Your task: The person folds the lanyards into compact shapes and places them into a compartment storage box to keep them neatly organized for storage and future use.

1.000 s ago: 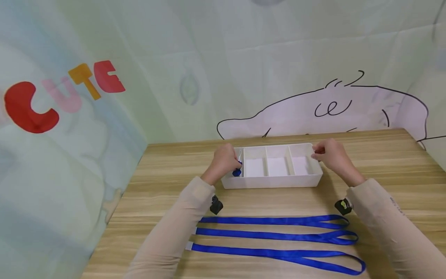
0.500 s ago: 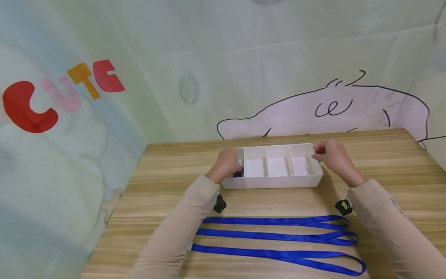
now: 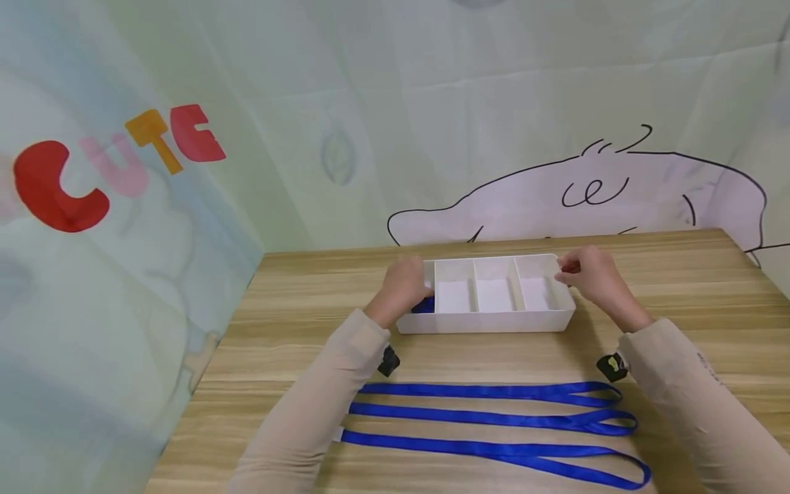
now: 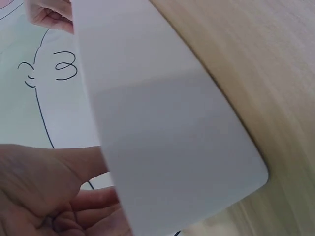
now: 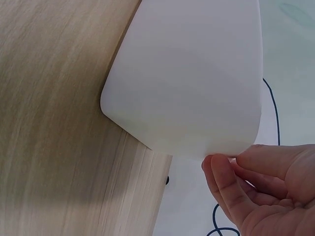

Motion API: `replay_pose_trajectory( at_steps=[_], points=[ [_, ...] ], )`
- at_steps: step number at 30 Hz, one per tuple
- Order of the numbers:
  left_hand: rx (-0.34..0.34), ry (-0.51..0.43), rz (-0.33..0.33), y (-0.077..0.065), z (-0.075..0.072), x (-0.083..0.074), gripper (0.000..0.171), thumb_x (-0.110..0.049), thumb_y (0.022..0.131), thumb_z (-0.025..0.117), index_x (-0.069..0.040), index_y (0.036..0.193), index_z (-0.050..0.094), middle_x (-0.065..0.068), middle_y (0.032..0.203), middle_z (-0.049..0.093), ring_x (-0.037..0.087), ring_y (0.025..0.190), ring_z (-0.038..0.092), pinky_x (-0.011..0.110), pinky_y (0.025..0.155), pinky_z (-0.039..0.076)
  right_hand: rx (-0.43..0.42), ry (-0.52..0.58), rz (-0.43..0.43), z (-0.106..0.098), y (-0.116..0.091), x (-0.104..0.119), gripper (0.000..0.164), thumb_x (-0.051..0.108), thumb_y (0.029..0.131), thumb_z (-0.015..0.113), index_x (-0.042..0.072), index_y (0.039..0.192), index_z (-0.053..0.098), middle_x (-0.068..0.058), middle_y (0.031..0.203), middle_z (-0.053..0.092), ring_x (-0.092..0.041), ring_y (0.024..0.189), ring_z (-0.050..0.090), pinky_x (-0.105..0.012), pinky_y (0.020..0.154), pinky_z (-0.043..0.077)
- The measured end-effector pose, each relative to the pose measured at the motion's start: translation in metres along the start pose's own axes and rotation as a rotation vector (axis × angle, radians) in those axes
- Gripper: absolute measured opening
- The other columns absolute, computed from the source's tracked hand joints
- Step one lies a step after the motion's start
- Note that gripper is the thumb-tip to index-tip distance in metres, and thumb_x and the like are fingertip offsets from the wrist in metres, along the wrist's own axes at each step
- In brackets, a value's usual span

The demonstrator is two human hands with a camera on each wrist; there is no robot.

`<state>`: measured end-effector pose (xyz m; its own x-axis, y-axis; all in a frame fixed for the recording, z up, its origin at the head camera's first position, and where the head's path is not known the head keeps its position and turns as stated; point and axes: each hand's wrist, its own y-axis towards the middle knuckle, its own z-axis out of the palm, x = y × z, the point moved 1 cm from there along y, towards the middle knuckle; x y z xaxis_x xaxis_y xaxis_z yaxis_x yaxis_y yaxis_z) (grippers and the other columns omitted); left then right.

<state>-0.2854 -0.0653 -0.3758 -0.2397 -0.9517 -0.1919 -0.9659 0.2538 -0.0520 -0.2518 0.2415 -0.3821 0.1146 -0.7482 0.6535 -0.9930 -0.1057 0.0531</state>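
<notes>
A white divided storage box [image 3: 487, 322] stands on the table. My left hand [image 3: 402, 287] reaches into its leftmost compartment, above a bundled blue lanyard [image 3: 423, 305]. In the left wrist view, the thumb and fingers of my left hand [image 4: 59, 196] pass behind the box wall [image 4: 152, 113], which hides their tips; whether they still grip the bundle is unclear. At the opposite end my right hand [image 3: 589, 273] pinches the box's rim between thumb and fingers, also seen in the right wrist view, where the right hand [image 5: 261, 189] meets the box's end wall [image 5: 192, 83].
Three blue lanyards lie stretched side by side across the wooden table [image 3: 265, 350] in front of the box: a far lanyard [image 3: 457, 391], a middle lanyard [image 3: 457, 415] and a near lanyard [image 3: 444, 446]. A printed cloth backdrop [image 3: 395, 137] rises behind the table.
My left hand has lowered into the left compartment, and the blue lanyard bundle has gone from between its fingers near the rim to low inside. My right hand has stayed at the box's end.
</notes>
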Motion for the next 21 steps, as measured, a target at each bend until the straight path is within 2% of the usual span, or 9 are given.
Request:
replay_pose_trajectory(
  at_steps=[3, 7, 11, 13, 15, 16, 19, 21],
  points=[
    [0.008, 0.011, -0.013, -0.003, -0.008, 0.0, 0.035, -0.028, 0.085, 0.081, -0.001, 0.082, 0.059, 0.004, 0.07, 0.054, 0.016, 0.062, 0.05, 0.028, 0.055, 0.049, 0.004, -0.003, -0.003, 0.0, 0.0, 0.0, 0.027, -0.004, 0.091, 0.068, -0.02, 0.113, 0.062, -0.029, 0.096, 0.065, -0.035, 0.082, 0.063, -0.039, 0.067, 0.057],
    [0.007, -0.023, -0.012, -0.008, -0.017, 0.002, 0.04, -0.026, 0.088, 0.078, -0.005, 0.068, 0.051, 0.0, 0.06, 0.046, 0.014, 0.057, 0.046, 0.025, 0.051, 0.043, 0.008, -0.007, -0.008, -0.001, 0.0, 0.0, 0.028, -0.003, 0.092, 0.068, -0.02, 0.113, 0.062, -0.03, 0.096, 0.065, -0.035, 0.082, 0.063, -0.04, 0.068, 0.057],
    [0.001, -0.112, 0.005, -0.014, -0.025, 0.007, 0.053, -0.022, 0.091, 0.075, -0.01, 0.05, 0.044, -0.004, 0.047, 0.036, 0.01, 0.047, 0.037, 0.022, 0.046, 0.032, 0.007, -0.011, -0.018, 0.0, 0.001, 0.0, 0.028, -0.003, 0.092, 0.068, -0.02, 0.113, 0.062, -0.03, 0.097, 0.065, -0.036, 0.082, 0.064, -0.04, 0.068, 0.057],
    [0.002, -0.158, 0.013, -0.018, -0.03, 0.009, 0.055, -0.02, 0.091, 0.074, -0.011, 0.047, 0.043, -0.005, 0.046, 0.033, 0.009, 0.045, 0.031, 0.022, 0.045, 0.028, 0.006, -0.013, -0.02, -0.001, 0.001, 0.0, 0.029, -0.003, 0.091, 0.068, -0.02, 0.114, 0.062, -0.031, 0.097, 0.065, -0.036, 0.082, 0.064, -0.04, 0.067, 0.057],
    [-0.014, -0.18, 0.023, -0.023, -0.034, 0.012, 0.048, -0.02, 0.091, 0.074, -0.009, 0.05, 0.051, -0.004, 0.05, 0.038, 0.009, 0.047, 0.033, 0.022, 0.047, 0.029, 0.009, -0.014, -0.018, -0.001, 0.0, 0.0, 0.029, -0.003, 0.091, 0.068, -0.021, 0.113, 0.061, -0.031, 0.097, 0.065, -0.035, 0.082, 0.064, -0.04, 0.067, 0.057],
    [-0.027, -0.181, 0.033, -0.025, -0.036, 0.013, 0.042, -0.02, 0.091, 0.075, -0.008, 0.055, 0.058, -0.003, 0.053, 0.046, 0.01, 0.05, 0.038, 0.022, 0.048, 0.033, 0.011, -0.011, -0.015, -0.001, 0.0, 0.0, 0.029, -0.003, 0.092, 0.068, -0.021, 0.114, 0.061, -0.031, 0.098, 0.065, -0.035, 0.081, 0.064, -0.04, 0.067, 0.057],
    [-0.058, -0.181, 0.047, -0.033, -0.042, 0.016, 0.024, -0.022, 0.09, 0.076, -0.003, 0.077, 0.074, 0.004, 0.076, 0.068, 0.015, 0.065, 0.056, 0.026, 0.06, 0.049, 0.018, -0.006, -0.006, -0.001, 0.0, 0.001, 0.029, -0.003, 0.092, 0.068, -0.02, 0.114, 0.061, -0.031, 0.098, 0.065, -0.034, 0.08, 0.064, -0.039, 0.067, 0.057],
    [-0.072, -0.194, 0.054, -0.038, -0.045, 0.02, 0.022, -0.023, 0.09, 0.076, -0.001, 0.09, 0.077, 0.009, 0.091, 0.073, 0.019, 0.076, 0.064, 0.029, 0.069, 0.054, 0.022, -0.003, -0.002, -0.001, 0.0, 0.002, 0.028, -0.003, 0.092, 0.068, -0.02, 0.113, 0.062, -0.031, 0.097, 0.065, -0.033, 0.079, 0.064, -0.038, 0.066, 0.057]
  ],
)
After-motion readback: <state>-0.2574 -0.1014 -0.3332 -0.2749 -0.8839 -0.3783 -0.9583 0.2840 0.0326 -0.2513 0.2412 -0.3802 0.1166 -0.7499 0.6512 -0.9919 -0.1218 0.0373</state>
